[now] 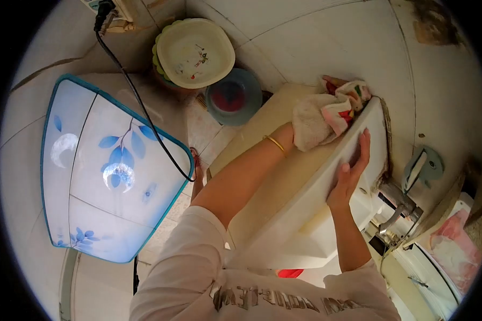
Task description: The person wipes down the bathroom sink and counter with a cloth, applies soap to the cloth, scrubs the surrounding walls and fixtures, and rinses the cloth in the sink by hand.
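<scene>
My left hand [287, 135], with a gold bangle at the wrist, reaches to the far corner of the white washbasin [284, 230]. A pale cloth [313, 120] with red and green patches covers most of this hand and is gripped in it. It lies against the basin's yellowish outer side [262, 171], close to the wall; the fingers are mostly hidden beneath it. My right hand [351, 176] rests on the basin's white rim, fingers stretched out and holding nothing.
A metal faucet [393, 216] and a grey-green soap dish [426, 168] are at the right. Stacked basins, a cream one [195, 51] and a blue-grey one [234, 99], stand behind. A blue-edged floral panel [118, 166] is at the left, with a black power cord [126, 72] hanging across it.
</scene>
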